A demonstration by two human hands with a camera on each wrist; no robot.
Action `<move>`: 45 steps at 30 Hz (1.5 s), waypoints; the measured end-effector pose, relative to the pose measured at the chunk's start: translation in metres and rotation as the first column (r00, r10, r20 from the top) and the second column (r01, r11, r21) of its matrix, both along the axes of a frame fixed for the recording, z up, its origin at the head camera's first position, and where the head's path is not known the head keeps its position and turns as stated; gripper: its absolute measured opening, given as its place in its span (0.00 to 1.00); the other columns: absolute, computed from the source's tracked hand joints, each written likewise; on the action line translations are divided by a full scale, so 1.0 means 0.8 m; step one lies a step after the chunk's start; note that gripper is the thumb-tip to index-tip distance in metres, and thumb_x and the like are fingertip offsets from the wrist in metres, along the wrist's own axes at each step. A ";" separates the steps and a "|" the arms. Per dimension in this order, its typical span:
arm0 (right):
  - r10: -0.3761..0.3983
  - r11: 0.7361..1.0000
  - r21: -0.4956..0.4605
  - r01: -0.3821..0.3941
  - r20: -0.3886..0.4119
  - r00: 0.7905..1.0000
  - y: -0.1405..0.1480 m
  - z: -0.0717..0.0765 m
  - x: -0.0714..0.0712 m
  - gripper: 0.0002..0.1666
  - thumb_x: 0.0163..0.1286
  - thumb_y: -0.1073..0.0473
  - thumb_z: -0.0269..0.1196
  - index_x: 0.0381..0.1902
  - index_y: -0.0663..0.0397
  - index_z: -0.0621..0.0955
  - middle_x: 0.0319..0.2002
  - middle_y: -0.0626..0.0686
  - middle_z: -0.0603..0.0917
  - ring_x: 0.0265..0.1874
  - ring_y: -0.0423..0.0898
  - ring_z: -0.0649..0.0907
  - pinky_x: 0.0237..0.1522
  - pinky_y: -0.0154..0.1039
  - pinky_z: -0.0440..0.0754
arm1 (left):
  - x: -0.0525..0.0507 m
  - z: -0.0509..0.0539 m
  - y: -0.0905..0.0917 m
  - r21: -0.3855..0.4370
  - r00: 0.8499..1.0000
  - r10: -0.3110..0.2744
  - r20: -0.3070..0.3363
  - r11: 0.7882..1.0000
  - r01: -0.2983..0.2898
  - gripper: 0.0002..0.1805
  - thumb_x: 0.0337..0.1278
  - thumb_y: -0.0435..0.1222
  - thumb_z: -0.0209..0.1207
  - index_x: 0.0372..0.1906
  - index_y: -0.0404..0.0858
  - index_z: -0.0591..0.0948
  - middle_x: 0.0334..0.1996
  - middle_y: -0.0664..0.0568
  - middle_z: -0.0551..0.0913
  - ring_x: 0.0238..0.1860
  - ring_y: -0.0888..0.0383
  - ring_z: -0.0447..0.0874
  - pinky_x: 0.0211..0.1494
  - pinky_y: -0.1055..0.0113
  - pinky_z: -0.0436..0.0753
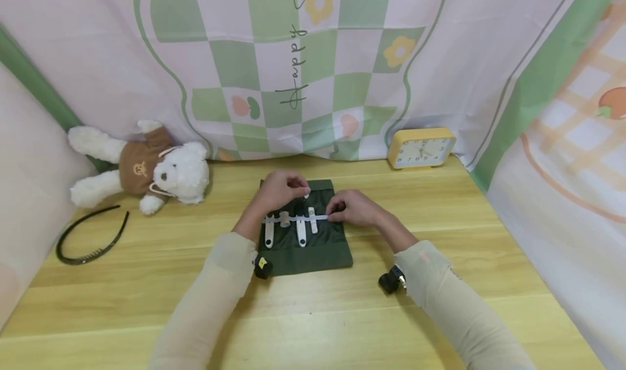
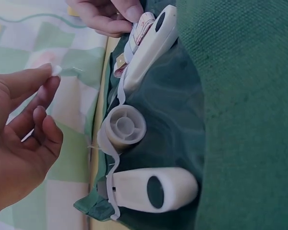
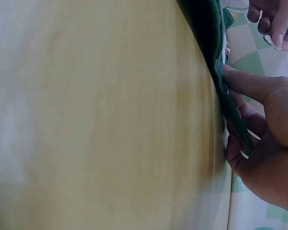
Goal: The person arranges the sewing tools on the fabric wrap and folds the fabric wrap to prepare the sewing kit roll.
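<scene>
A dark green cloth tool roll [image 1: 313, 258] lies unfolded on the table, with a white elastic band [image 1: 320, 217] across it. Under the band sit two white-handled tools with dark ovals, one of them [image 2: 153, 189] at the left end, plus a thread spool [image 2: 126, 125] and a folded tape measure [image 1: 313, 221]. Above the roll my left hand [image 1: 282, 190] pinches a small white piece [image 2: 56, 71] with a thin, wire-like tip between thumb and forefinger. My right hand [image 1: 356, 207] grips the roll's right edge by the band, thumb on top, fingers underneath.
A white plush bear [image 1: 183, 171] in a brown top lies at the back left, with a black headband [image 1: 93, 257] in front of it. A yellow clock [image 1: 422, 148] stands at the back right. Patterned curtains [image 1: 293, 76] border the wooden table.
</scene>
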State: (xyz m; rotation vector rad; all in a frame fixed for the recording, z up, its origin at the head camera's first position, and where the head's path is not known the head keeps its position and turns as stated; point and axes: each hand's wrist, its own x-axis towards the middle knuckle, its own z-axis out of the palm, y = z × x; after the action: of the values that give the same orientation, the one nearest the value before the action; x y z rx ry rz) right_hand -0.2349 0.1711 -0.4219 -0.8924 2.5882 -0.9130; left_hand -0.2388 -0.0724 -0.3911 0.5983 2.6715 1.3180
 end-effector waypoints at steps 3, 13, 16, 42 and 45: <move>-0.004 1.000 -0.002 0.004 0.002 1.000 0.001 -0.001 0.000 0.02 0.66 0.62 0.72 0.36 0.55 0.89 0.34 0.46 0.84 0.34 0.42 0.80 0.39 0.41 0.79 | 0.001 0.000 0.002 0.012 1.000 0.005 0.021 1.000 -0.005 0.05 0.67 0.38 0.66 0.38 0.40 0.87 0.34 0.52 0.86 0.37 0.55 0.83 0.42 0.60 0.81; -0.005 1.000 -0.002 0.005 0.010 1.000 0.001 -0.001 -0.001 0.03 0.66 0.61 0.72 0.36 0.54 0.89 0.34 0.46 0.84 0.34 0.42 0.80 0.39 0.41 0.79 | -0.006 -0.007 0.015 -0.029 0.998 -0.029 0.053 0.999 0.031 0.05 0.66 0.38 0.66 0.37 0.40 0.87 0.35 0.53 0.86 0.39 0.55 0.84 0.42 0.59 0.81; -0.009 1.000 -0.002 0.009 0.013 1.000 0.001 -0.001 -0.002 0.03 0.66 0.61 0.72 0.36 0.55 0.89 0.34 0.46 0.84 0.34 0.42 0.80 0.40 0.41 0.79 | -0.008 -0.009 0.020 -0.043 0.997 -0.050 0.067 0.998 0.053 0.05 0.67 0.39 0.66 0.37 0.41 0.86 0.35 0.53 0.86 0.38 0.55 0.83 0.41 0.59 0.81; -0.015 1.000 -0.008 0.015 0.017 1.000 -0.001 0.000 0.001 0.04 0.66 0.61 0.72 0.37 0.56 0.89 0.35 0.47 0.85 0.35 0.43 0.81 0.41 0.42 0.79 | -0.009 -0.020 0.032 -0.106 0.988 -0.098 0.121 0.988 0.111 0.06 0.67 0.37 0.66 0.36 0.41 0.90 0.31 0.55 0.87 0.31 0.55 0.80 0.37 0.61 0.79; -0.017 1.000 -0.005 0.017 0.019 1.000 -0.001 0.000 0.002 0.04 0.66 0.61 0.72 0.37 0.56 0.89 0.35 0.47 0.85 0.35 0.43 0.81 0.41 0.42 0.79 | -0.009 -0.021 0.033 -0.113 0.987 -0.101 0.129 0.987 0.116 0.06 0.67 0.37 0.65 0.36 0.41 0.90 0.32 0.55 0.87 0.31 0.54 0.80 0.37 0.61 0.78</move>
State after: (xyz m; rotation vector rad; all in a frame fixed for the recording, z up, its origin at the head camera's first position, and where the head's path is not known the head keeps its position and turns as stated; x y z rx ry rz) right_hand -0.2333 0.1703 -0.4220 -0.8598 2.5825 -0.9293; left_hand -0.2462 -0.0461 -0.4080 0.6170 2.5581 1.1185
